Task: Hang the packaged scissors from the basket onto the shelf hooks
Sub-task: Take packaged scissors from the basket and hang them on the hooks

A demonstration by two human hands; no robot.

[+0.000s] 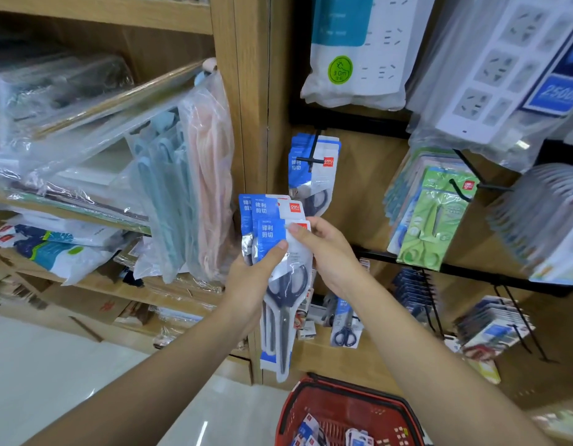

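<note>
Left hand gripping a fanned bunch of packaged scissors, right hand pinching the front pack's top edge, more packs on a black shelf hook above, red basket below holding further packs

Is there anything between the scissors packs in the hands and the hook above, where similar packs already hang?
Nothing visible stands in the way. The held packs sit just below and left of the hook, with only open air between. The hook carries hanging packs, but its front end looks free.
</note>
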